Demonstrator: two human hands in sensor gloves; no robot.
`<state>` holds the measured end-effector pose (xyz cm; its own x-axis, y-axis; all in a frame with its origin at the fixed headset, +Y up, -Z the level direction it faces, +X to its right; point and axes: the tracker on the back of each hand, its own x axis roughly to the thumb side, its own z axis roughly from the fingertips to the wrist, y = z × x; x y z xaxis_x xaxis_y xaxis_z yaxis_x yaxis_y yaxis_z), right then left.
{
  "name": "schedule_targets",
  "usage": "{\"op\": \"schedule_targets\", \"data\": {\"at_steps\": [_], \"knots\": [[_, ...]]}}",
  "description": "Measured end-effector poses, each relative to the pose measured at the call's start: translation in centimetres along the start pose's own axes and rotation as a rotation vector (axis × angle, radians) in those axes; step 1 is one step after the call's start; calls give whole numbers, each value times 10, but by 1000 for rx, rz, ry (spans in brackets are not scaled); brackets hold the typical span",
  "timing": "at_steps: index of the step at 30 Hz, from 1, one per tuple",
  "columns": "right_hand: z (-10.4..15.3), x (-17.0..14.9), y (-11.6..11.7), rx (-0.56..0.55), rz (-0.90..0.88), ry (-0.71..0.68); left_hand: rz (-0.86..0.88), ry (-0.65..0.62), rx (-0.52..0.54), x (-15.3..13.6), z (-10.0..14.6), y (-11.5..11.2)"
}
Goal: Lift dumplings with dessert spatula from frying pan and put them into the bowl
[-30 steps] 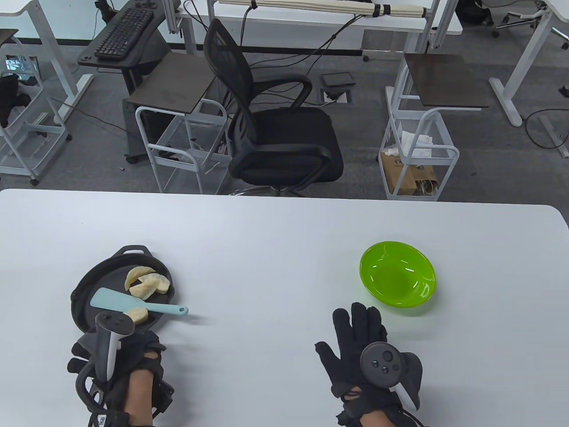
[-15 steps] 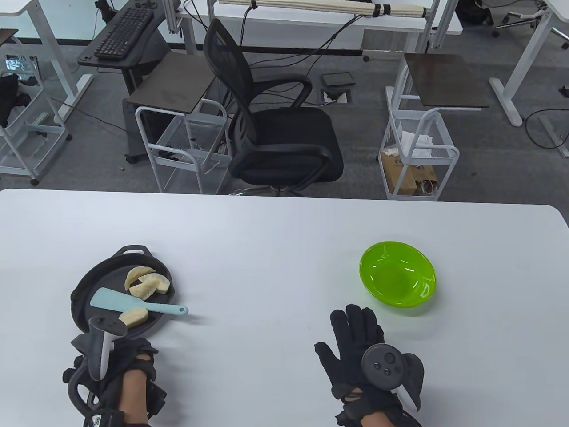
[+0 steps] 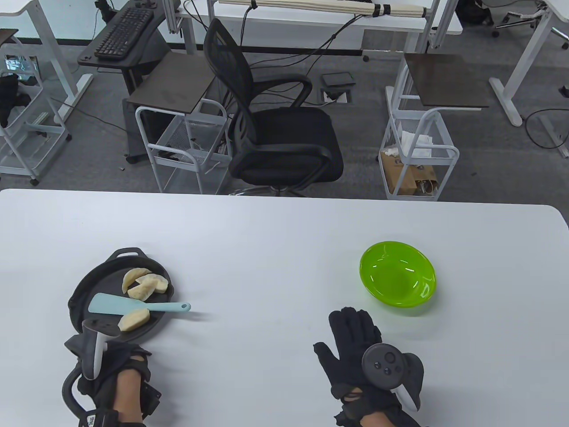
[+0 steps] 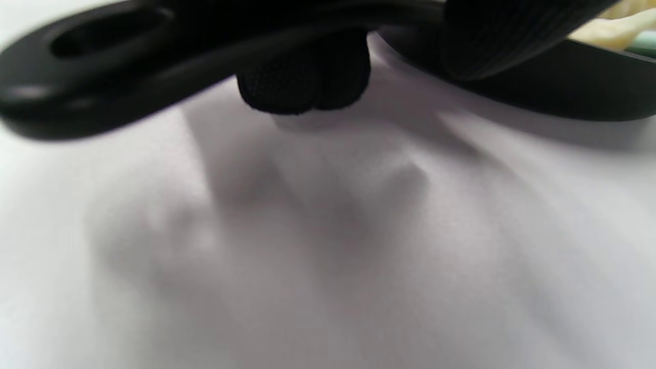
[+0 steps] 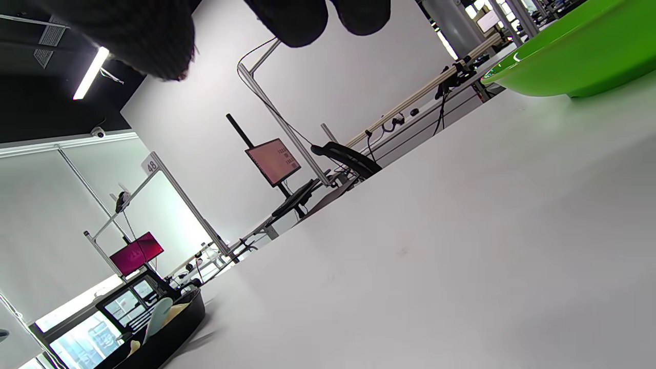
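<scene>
Table view: frying pan (image 3: 80, 298) at 8 o'clock on the table (image 3: 275, 240), four dumplings (image 3: 144, 284) in it, dessert spatula (image 3: 133, 305) lying across them, handle over the 3 o'clock rim. Green bowl (image 3: 397, 273) at 4 o'clock, nothing in it. Left hand (image 3: 109, 364) at pan's 6 o'clock edge, fingers hidden here. Right hand (image 3: 355, 347) flat, fingers straight, near the bowl.
Left wrist view: only here, fingertips (image 4: 302, 87) curled under the pan handle (image 4: 92, 61), gripping it.
Right wrist view: bowl rim (image 5: 574, 61) at 2 o'clock, pan (image 5: 169, 328) at 7 o'clock, well apart.
</scene>
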<state>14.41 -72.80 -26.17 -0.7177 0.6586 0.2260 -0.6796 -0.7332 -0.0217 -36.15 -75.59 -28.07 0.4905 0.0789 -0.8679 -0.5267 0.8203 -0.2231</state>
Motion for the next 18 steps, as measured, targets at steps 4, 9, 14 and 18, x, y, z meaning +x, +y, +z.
{"op": "schedule_targets", "data": {"at_steps": [4,9,14,18], "knots": [[0,-1,0,3,-23,10,-15,-19,-35,3,0,-3],[0,-7,-2,2,-35,26,4,-78,-29,12,6,-9],[-1,-10,-1,12,-40,35,57,-137,17,18,11,-12],[-2,-9,0,8,-57,54,105,-174,51,18,11,-10]]}}
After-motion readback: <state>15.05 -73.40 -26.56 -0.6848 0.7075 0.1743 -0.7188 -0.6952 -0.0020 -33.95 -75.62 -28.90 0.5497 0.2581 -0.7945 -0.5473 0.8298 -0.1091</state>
